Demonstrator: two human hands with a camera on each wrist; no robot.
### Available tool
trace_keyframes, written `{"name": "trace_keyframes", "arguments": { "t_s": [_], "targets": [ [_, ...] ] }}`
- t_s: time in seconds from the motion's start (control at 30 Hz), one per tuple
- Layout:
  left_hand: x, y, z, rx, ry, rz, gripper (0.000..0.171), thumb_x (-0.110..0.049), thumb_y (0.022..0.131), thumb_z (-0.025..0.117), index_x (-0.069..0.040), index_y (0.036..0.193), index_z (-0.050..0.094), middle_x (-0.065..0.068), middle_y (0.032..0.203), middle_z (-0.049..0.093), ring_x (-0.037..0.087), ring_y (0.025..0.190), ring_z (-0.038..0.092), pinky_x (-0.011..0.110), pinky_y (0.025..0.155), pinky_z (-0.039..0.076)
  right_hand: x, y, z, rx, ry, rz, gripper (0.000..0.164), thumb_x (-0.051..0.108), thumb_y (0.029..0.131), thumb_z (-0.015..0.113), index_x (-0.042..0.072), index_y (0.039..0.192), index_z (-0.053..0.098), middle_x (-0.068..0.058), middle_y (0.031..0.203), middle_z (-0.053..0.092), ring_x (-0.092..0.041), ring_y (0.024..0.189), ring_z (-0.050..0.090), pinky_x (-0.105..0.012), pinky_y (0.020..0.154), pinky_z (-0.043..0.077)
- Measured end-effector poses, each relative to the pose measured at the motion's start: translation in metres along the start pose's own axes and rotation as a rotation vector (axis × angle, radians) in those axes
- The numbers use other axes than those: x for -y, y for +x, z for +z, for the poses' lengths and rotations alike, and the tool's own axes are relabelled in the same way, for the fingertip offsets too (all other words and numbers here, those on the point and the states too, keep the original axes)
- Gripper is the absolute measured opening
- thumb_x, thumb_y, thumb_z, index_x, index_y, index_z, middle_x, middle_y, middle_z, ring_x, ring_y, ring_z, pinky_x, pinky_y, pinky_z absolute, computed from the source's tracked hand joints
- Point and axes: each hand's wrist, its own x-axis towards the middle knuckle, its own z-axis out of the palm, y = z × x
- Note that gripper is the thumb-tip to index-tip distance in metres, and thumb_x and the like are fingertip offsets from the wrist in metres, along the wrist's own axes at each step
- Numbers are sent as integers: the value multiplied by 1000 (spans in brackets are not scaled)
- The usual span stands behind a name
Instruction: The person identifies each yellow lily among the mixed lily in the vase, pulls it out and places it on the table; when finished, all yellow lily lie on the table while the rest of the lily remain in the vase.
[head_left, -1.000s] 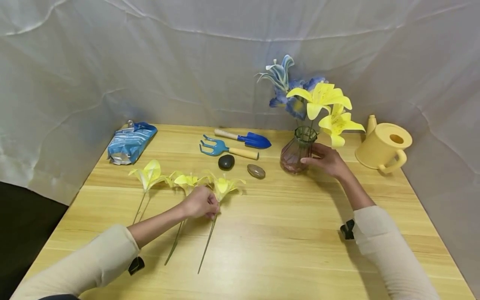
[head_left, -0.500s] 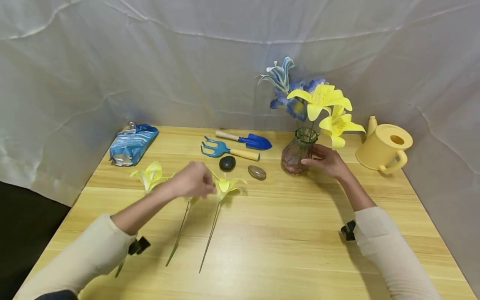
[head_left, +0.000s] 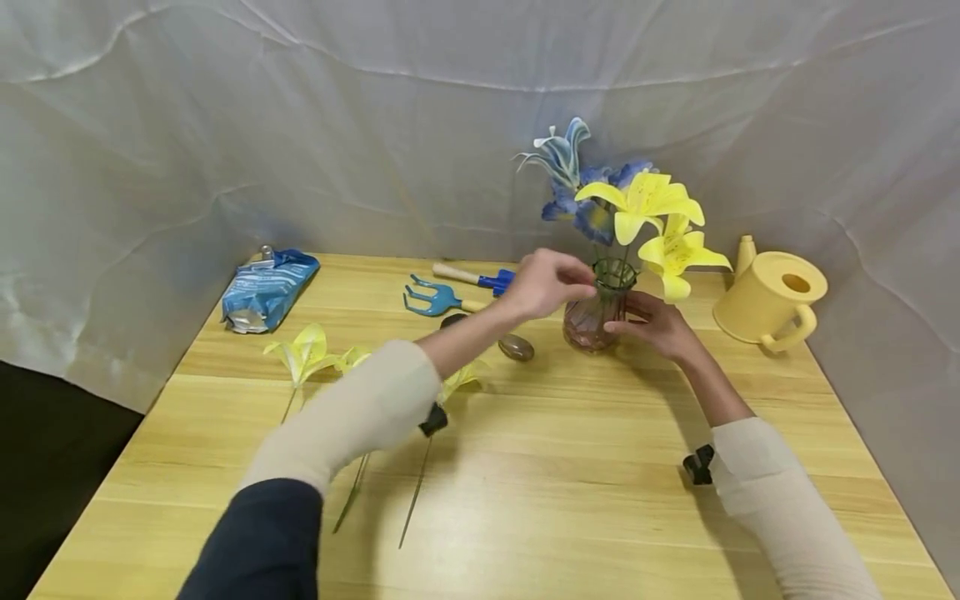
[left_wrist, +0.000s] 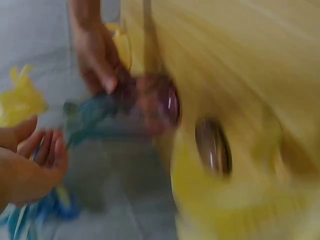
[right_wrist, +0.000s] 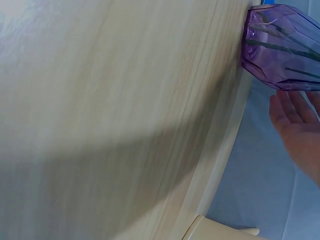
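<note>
A faceted glass vase (head_left: pixel 588 323), green at the neck and purple below, stands at the back right. Yellow lilies (head_left: pixel 639 200), blue flowers (head_left: pixel 594 221) and a pale blue lily (head_left: pixel 557 154) stand in it. My right hand (head_left: pixel 654 325) holds the vase from its right side, thumb toward me. At the left of the vase's neck, my left hand (head_left: pixel 543 285) has thumb and fingers bent toward the rim, a small gap between their tips. In the left wrist view those fingers sit close to the neck (left_wrist: pixel 75 122), blurred. More yellow lilies (head_left: pixel 303 354) lie on the table.
A blue-headed trowel (head_left: pixel 498 282), a hand rake (head_left: pixel 433 297), a dark stone (head_left: pixel 453 320) and a brown stone (head_left: pixel 516 347) lie left of the vase, partly behind my left arm. A yellow watering can (head_left: pixel 772 292) stands far right, a blue packet (head_left: pixel 268 290) far left.
My left hand has lifted off the yellow lilies on the table and swung right to the vase's neck. Those lilies stay on the table. My right hand keeps its place on the vase.
</note>
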Motion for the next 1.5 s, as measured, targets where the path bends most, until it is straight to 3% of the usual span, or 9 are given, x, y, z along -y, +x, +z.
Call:
{"name": "trace_keyframes", "arguments": {
  "t_s": [0.2,0.47,0.63,0.83,1.07,1.2,1.3,1.43,1.5],
  "targets": [
    [-6,25,44,-135,2,37,25,-22,80,65,-12,103,66,-5,94,65,3,78,57,14,66,44,-5,3,1,23,-17,-25,62,29,78,66,9,131,40,-14,130,42,-33,118,39,-46,90,37],
    [-15,38,66,-208,196,-11,20,-27,83,62,-22,102,66,-11,92,62,7,90,49,16,68,39,-22,7,-1,-12,-40,-55,59,30,79,65,10,130,43,-12,127,46,-30,116,42,-43,89,40],
    [-17,44,67,-249,224,-43,18,-27,83,62,-23,99,67,-13,88,62,6,90,49,15,66,40,-22,9,-2,-14,-40,-92,55,28,79,65,10,127,45,-12,123,49,-28,114,43,-45,91,37],
    [-11,48,65,-241,194,-20,11,-25,82,62,-21,91,69,-13,84,61,4,83,53,14,63,41,-21,14,0,15,42,-174,45,14,80,64,2,121,50,-17,119,52,-29,111,45,-50,90,35],
    [-6,46,59,-223,172,92,11,-24,84,60,-19,91,67,-12,85,61,1,76,54,13,61,41,-24,17,0,9,84,-255,38,0,79,63,0,116,52,-15,106,58,-22,101,52,-36,83,44],
    [-5,41,54,-231,165,201,12,-22,84,59,-18,92,67,-10,85,63,0,71,55,10,60,41,-24,17,-1,20,111,-216,42,2,79,64,-2,117,48,-20,103,56,-29,102,51,-39,86,43],
    [-4,38,51,-249,184,279,10,-20,84,59,-16,89,67,-7,86,64,2,73,56,10,62,41,-21,14,-3,7,29,-101,49,16,80,65,-1,121,47,-22,114,52,-34,108,47,-44,87,41],
    [-6,36,47,-267,211,280,10,-13,84,60,-13,91,68,-4,87,65,5,78,58,10,66,42,-18,9,-11,37,-51,36,60,34,80,63,8,130,43,-16,128,44,-32,116,42,-45,88,40],
    [-7,36,45,-256,222,238,18,-7,84,58,-11,99,67,-3,93,65,5,84,59,10,67,41,-17,10,-17,65,-3,49,58,34,81,62,12,131,42,-12,129,44,-29,118,40,-44,89,39]
  ]
}}
